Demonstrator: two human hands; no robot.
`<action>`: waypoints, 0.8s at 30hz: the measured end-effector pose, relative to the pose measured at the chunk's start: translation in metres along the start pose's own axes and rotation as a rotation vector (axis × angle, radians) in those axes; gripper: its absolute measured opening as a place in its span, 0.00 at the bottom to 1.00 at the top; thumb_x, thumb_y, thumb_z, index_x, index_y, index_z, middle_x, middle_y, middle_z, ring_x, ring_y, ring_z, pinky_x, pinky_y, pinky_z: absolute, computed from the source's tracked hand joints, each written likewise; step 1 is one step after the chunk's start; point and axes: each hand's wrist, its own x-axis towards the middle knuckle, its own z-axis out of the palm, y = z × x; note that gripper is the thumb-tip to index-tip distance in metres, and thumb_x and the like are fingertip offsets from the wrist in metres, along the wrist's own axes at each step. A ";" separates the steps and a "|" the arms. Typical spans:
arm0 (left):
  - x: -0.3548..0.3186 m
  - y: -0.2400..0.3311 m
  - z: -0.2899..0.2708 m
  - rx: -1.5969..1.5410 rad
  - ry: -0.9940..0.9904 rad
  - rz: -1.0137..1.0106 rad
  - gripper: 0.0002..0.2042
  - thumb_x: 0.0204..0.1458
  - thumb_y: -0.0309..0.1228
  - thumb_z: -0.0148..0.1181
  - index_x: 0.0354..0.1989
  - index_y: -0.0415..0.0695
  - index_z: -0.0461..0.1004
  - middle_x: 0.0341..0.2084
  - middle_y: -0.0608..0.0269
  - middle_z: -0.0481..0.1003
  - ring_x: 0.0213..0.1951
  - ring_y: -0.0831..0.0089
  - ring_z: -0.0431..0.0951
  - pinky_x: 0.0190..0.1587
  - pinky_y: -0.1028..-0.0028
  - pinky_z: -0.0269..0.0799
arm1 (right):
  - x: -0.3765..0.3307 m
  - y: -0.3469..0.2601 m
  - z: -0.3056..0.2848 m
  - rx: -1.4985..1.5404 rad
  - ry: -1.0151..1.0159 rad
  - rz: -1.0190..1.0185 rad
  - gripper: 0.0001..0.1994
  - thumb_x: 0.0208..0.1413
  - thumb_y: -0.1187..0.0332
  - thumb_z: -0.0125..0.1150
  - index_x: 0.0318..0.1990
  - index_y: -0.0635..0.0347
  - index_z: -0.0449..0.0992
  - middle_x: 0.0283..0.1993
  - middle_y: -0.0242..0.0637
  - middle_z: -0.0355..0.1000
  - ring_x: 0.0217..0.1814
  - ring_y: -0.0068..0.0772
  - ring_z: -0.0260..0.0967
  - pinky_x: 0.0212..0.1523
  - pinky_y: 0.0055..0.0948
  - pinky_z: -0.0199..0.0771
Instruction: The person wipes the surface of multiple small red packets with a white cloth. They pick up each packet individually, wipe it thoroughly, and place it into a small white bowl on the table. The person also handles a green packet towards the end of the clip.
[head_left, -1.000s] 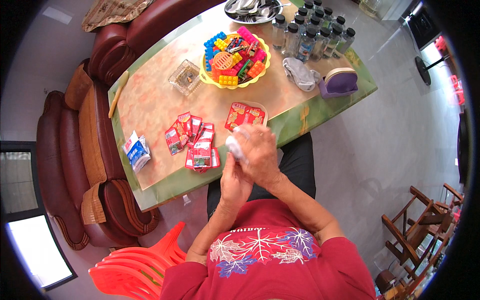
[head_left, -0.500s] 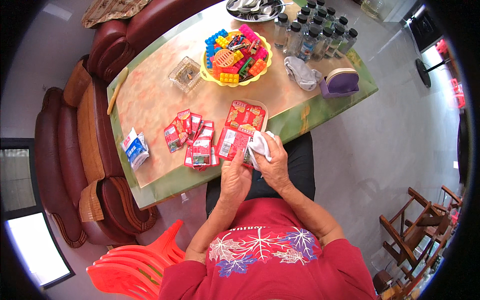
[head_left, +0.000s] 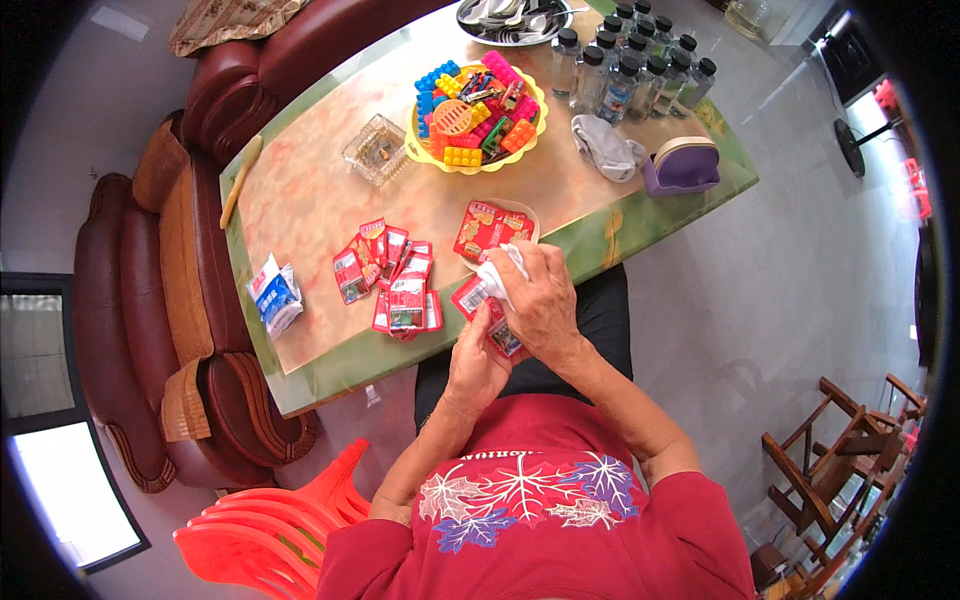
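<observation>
crowding the table edge (head_left: 330, 365), red packets (head_left: 395, 280), toy bowl (head_left: 480, 110), bottles (head_left: 630, 70)

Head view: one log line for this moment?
left hand: holds red packet | right hand: white cloth on packet | table: more red packets, toy bowl

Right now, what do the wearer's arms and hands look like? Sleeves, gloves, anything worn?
Both hands are bare: no gloves on the left hand or the right hand, and no watch or rings that I can make out. The forearms are uncovered. Short red sleeves match a red top with a leaf print.
</observation>
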 end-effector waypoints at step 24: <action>0.022 -0.005 -0.026 -0.277 0.016 0.193 0.17 0.62 0.36 0.44 0.56 0.43 0.61 0.50 0.58 0.70 0.52 0.65 0.70 0.58 0.59 0.62 | -0.067 0.011 0.005 1.594 -0.176 1.038 0.12 0.53 0.69 0.63 0.43 0.63 0.74 0.30 0.28 0.72 0.24 0.14 0.66 0.23 0.15 0.65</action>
